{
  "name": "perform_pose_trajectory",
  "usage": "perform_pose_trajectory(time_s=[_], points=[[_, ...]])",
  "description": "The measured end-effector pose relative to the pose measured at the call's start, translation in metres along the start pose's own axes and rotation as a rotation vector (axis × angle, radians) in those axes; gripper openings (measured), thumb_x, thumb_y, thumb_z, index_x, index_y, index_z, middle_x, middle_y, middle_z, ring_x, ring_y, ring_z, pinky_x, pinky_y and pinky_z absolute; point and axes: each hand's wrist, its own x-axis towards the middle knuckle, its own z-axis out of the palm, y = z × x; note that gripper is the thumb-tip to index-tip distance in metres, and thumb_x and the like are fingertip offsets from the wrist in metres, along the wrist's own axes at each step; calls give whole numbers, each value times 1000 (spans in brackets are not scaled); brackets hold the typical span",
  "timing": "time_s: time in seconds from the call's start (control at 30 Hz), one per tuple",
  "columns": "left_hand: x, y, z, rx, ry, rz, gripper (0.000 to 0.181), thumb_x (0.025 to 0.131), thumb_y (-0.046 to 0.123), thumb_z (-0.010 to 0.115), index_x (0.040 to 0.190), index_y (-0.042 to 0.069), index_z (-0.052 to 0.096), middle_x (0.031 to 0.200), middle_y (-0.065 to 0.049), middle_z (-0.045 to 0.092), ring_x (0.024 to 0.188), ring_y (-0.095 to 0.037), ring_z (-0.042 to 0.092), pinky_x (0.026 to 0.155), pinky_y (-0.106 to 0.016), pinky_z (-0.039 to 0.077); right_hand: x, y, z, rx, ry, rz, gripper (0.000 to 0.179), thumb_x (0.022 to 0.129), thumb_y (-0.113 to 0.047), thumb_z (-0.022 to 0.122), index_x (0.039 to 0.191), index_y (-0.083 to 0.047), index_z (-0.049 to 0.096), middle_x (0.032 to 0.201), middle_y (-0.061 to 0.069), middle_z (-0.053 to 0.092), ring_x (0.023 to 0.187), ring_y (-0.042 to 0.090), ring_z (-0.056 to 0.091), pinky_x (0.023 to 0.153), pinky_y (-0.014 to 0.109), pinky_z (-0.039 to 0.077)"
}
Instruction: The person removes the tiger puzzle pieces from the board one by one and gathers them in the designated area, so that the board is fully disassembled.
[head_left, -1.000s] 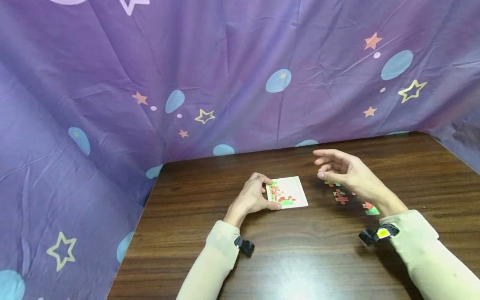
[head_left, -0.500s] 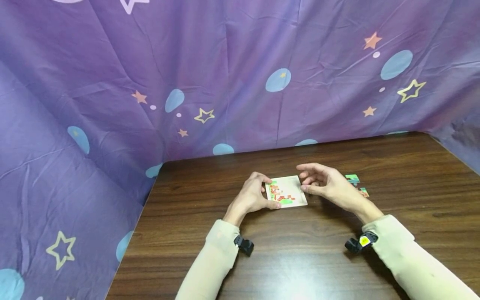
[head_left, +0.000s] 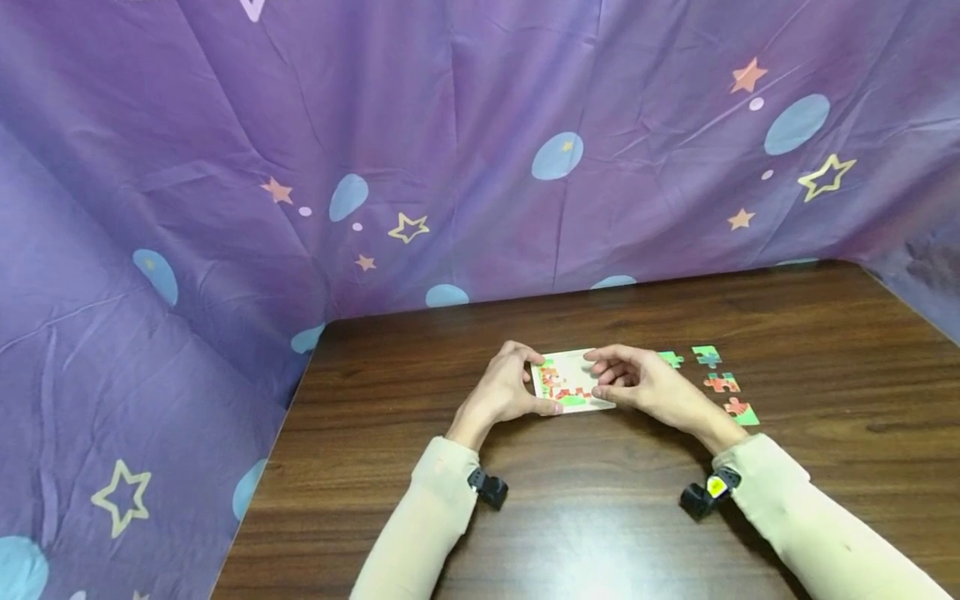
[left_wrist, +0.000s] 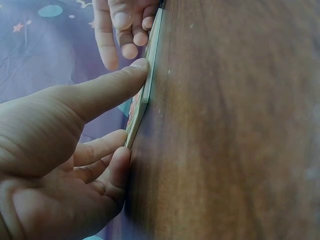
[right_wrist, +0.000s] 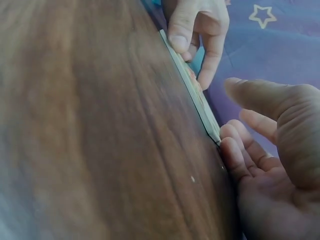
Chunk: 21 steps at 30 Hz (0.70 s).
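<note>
A small white puzzle board [head_left: 577,364] lies flat on the table, with red, orange and green pieces fitted along its left and near sides. My left hand [head_left: 501,387] grips the board's left part, the thumb at the near edge and the fingers at the far edge. Over the right part of the board hovers my right hand [head_left: 648,383], thumb and index finger spread apart. In the right wrist view, the lower fingers of the right hand [right_wrist: 275,155] lie against the board's corner, and no piece shows between them. The board's right side is partly hidden by this hand.
Loose jigsaw pieces lie right of the board: a green one [head_left: 671,359], a green and blue one [head_left: 707,356], and two red ones, the nearer with a green corner [head_left: 741,411]. A purple star-patterned cloth [head_left: 480,167] hangs behind the brown table [head_left: 420,367].
My right hand has moved left from above the loose pieces to the board's right part, uncovering several pieces. The left hand and board have stayed in place.
</note>
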Motion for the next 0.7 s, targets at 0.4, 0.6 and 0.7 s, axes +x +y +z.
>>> perform_pose_trajectory(time_s=[0.4, 0.6, 0.7], points=[[-6, 11, -4, -22, -5, -33, 78, 76, 25, 107, 140, 4, 69, 144, -7, 59, 111, -20, 62, 93, -28, 53, 1, -7, 15, -259, 34, -66, 48, 90, -15, 95, 133, -4, 76, 110, 7, 73, 97, 18, 65, 81, 26, 56], [1, -1, 2, -9, 0, -16, 77, 74, 28, 108, 138, 6, 71, 139, -3, 59, 107, -15, 61, 90, -27, 54, 0, -8, 18, -345, 42, -55, 47, 89, -22, 97, 132, -10, 80, 107, 1, 68, 97, 15, 63, 83, 29, 54], [8, -12, 8, -9, 4, -4, 79, 72, 33, 108, 137, 9, 71, 138, 0, 59, 106, -13, 60, 89, -26, 53, -1, -8, 18, -345, 37, -54, 44, 90, -24, 96, 130, -12, 81, 109, 2, 68, 95, 16, 62, 82, 30, 52]])
